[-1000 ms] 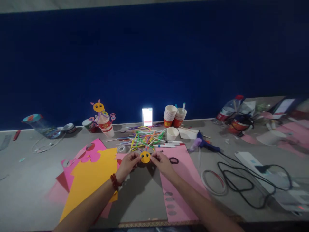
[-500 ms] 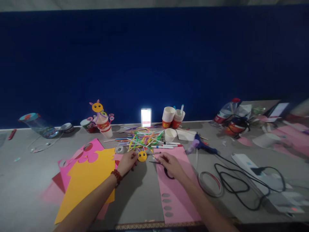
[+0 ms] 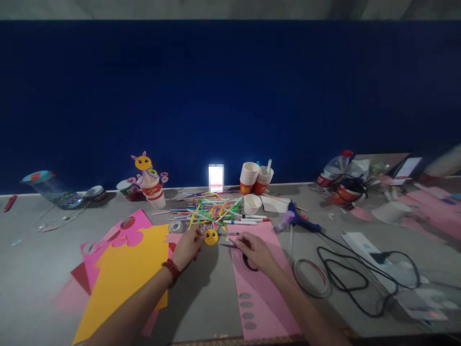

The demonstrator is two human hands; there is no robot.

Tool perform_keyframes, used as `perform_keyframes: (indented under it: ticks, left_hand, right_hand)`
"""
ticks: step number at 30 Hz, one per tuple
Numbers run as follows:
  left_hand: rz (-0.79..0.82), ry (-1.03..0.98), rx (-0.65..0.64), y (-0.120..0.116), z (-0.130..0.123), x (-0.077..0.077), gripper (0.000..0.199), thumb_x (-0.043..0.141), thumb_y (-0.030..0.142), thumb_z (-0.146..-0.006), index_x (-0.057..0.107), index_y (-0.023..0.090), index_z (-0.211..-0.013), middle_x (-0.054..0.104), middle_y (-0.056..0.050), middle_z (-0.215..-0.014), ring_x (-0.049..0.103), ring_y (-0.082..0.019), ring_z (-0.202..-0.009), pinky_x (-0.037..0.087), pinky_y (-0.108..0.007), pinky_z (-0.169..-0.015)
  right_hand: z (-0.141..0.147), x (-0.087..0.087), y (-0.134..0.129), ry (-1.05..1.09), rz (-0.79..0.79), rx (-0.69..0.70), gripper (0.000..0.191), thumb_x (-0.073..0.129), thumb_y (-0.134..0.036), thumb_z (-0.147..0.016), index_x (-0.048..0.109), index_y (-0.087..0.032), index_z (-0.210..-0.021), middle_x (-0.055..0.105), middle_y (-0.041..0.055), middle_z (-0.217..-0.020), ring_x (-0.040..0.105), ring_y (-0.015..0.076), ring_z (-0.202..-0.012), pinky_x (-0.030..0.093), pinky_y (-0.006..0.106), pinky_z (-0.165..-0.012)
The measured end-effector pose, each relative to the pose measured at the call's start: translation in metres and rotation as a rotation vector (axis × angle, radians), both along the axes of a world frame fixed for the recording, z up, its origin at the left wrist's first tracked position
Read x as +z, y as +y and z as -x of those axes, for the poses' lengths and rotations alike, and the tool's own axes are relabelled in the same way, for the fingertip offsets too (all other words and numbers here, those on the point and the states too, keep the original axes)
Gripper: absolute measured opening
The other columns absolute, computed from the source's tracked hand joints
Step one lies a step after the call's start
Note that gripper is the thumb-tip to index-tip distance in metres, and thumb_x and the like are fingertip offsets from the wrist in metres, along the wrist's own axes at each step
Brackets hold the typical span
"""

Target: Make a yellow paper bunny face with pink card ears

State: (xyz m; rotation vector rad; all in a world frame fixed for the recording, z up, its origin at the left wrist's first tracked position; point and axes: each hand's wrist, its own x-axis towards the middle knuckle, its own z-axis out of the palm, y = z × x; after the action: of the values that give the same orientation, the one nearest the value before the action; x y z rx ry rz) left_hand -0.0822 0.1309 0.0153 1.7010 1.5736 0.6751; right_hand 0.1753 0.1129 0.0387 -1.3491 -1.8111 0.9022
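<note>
Pinched in my left hand (image 3: 189, 245) is the edge of a small round yellow paper face (image 3: 211, 237) with two dark eyes and pink ears, above the grey table. My right hand (image 3: 254, 249) is closed, thumb and index finger together; anything between them is too small to make out. Beneath it, black-handled scissors (image 3: 248, 263) lie partly hidden, blades pointing left toward the face. Under the scissors and right hand is a pink sheet (image 3: 264, 302) with oval holes. A tangle of colourful pipe cleaners (image 3: 216, 209) lies just beyond both hands.
Cut yellow paper (image 3: 126, 274) and pink sheets lie left. Behind stand a cup figure (image 3: 151, 185), a lit phone (image 3: 216, 179) and stacked paper cups (image 3: 249, 175). Right are a blue glue gun (image 3: 302, 220), coiled tape (image 3: 311, 278), black cable and a power strip (image 3: 367, 257).
The view has tilted up slightly, so the table sits a little lower and further left in the picture. Both hands keep nearly the same place and grip.
</note>
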Motion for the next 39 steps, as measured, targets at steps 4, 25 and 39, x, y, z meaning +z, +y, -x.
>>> perform_keyframes:
  ticks: [4,25,39]
  left_hand:
    - [-0.14,0.112,-0.042,-0.014,0.003,0.008,0.014,0.048,0.035,-0.09,0.05,0.021,-0.09,0.061,0.0,-0.067,0.061,-0.018,-0.061,0.038,-0.026,-0.056]
    - [-0.209,0.582,-0.381,-0.063,-0.019,0.01,0.032,0.043,0.03,-0.095,0.052,0.025,-0.125,0.065,-0.008,-0.108,0.068,-0.023,-0.087,0.049,-0.031,-0.071]
    - [-0.229,0.566,-0.374,-0.061,-0.018,0.007,0.031,0.04,0.029,-0.097,0.053,0.024,-0.124,0.065,-0.009,-0.107,0.068,-0.023,-0.088,0.049,-0.031,-0.071]
  right_hand:
    - [-0.017,0.024,0.015,-0.092,-0.166,-0.089,0.017,0.055,-0.035,-0.087,0.063,-0.025,-0.078,0.067,0.0001,-0.072,0.06,0.0204,-0.062,0.045,0.031,-0.058]
    - [-0.053,0.145,0.218,-1.147,-0.251,0.033,0.026,0.052,-0.02,-0.087,0.076,-0.018,-0.095,0.074,0.0135,-0.102,0.067,0.0249,-0.09,0.044,0.029,-0.072]
    - [-0.056,0.138,0.219,-1.219,-0.358,0.032,0.025,0.051,-0.022,-0.087,0.074,-0.013,-0.097,0.073,0.0183,-0.101,0.067,0.0285,-0.09,0.045,0.033,-0.073]
